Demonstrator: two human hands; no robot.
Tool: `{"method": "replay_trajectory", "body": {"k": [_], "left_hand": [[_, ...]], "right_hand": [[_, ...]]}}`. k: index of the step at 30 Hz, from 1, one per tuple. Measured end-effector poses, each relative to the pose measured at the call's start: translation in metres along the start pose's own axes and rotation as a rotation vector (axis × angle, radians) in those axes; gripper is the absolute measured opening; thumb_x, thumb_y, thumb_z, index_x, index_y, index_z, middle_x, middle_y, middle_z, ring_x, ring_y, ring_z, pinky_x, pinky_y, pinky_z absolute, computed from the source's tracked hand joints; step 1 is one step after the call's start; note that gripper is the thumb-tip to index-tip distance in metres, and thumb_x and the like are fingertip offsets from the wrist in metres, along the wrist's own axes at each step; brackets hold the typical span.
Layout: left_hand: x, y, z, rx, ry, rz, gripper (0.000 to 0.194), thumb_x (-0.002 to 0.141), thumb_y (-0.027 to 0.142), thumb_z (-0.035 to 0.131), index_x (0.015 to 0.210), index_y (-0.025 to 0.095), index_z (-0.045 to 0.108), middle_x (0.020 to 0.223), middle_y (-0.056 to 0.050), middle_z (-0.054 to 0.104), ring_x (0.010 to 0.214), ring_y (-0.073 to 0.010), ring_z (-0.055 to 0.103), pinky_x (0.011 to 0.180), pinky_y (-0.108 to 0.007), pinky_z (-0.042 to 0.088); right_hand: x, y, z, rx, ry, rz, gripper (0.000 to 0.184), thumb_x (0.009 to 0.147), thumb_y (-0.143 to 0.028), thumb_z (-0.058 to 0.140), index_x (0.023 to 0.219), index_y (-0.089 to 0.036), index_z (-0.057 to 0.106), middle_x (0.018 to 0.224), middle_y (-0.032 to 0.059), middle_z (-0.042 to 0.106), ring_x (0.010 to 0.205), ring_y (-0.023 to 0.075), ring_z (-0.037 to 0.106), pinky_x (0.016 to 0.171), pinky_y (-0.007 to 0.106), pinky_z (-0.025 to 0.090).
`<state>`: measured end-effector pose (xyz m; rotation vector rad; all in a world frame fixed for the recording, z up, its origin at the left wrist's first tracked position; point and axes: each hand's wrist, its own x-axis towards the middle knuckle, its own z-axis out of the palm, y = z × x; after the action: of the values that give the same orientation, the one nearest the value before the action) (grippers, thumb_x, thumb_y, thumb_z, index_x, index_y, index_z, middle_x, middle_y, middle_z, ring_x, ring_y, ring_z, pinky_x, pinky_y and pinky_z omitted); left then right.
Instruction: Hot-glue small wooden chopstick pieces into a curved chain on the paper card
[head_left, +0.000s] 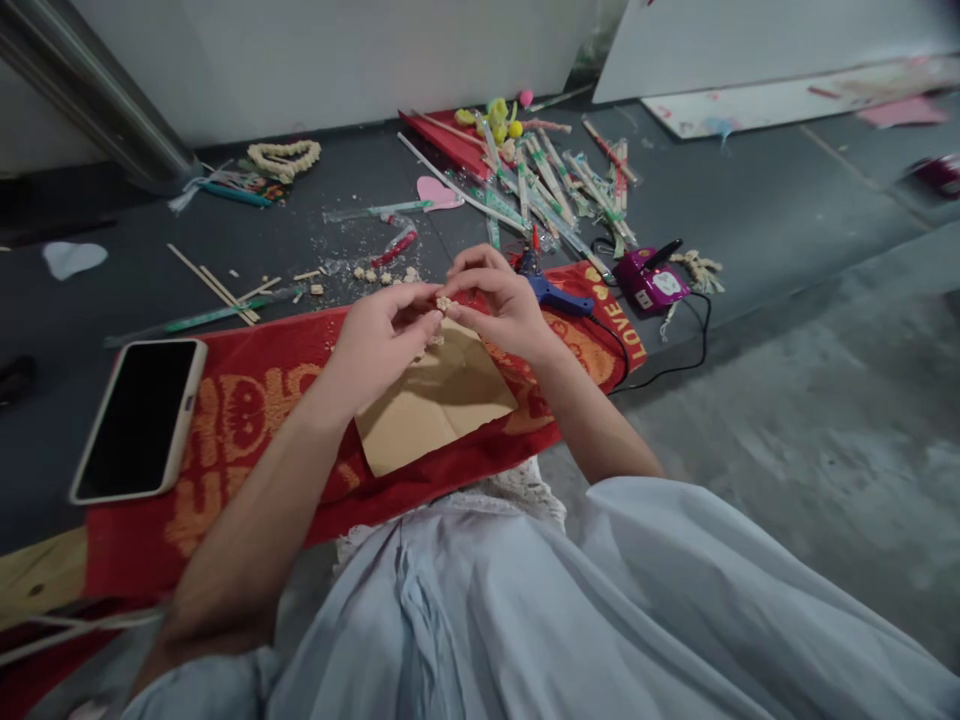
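My left hand (386,335) and my right hand (499,300) meet over a piece of brown cardboard (442,410). Between their fingertips is a small beige clustered piece (445,304), pinched from both sides; its exact kind is too small to make out. A few similar beige bits lie on the cardboard just below the fingers. Beyond the left fingers, several small beige pieces (386,275) sit in a row on the dark surface. Beside my right hand rests a blue glue gun (559,297) on the red towel (255,400).
A phone (139,420) lies at the left on the towel. Wrapped chopsticks (555,180) are heaped at the back, near a pink paper heart (439,193). A purple device (652,280) with a black cable stands at the right. A beige heart-shaped frame (283,158) lies back left.
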<state>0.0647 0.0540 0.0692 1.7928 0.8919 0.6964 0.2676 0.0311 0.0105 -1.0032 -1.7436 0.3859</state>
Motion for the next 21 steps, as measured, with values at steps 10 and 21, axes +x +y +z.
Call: {"method": "replay_trajectory", "body": {"k": [10, 21], "left_hand": [[0.04, -0.009, -0.024, -0.028, -0.024, -0.06, 0.02, 0.09, 0.034, 0.077, 0.084, 0.015, 0.077, 0.072, -0.005, 0.073, 0.067, -0.0165, 0.071, 0.068, -0.028, 0.062], [0.083, -0.045, -0.078, 0.8, 0.437, -0.128, 0.011, 0.092, 0.018, 0.068, 0.084, 0.021, 0.075, 0.094, -0.008, 0.075, 0.101, -0.0287, 0.069, 0.102, -0.044, 0.053]], "right_hand": [[0.041, 0.024, 0.004, 0.065, -0.056, -0.057, 0.052, 0.101, -0.072, 0.056, 0.109, -0.024, 0.073, 0.118, 0.0079, 0.063, 0.114, 0.0221, 0.063, 0.104, 0.046, 0.056], [0.043, 0.036, 0.017, 0.29, -0.005, 0.02, 0.038, 0.099, -0.058, 0.066, 0.101, -0.021, 0.07, 0.111, 0.0102, 0.078, 0.105, 0.0193, 0.072, 0.088, 0.033, 0.06]]}}
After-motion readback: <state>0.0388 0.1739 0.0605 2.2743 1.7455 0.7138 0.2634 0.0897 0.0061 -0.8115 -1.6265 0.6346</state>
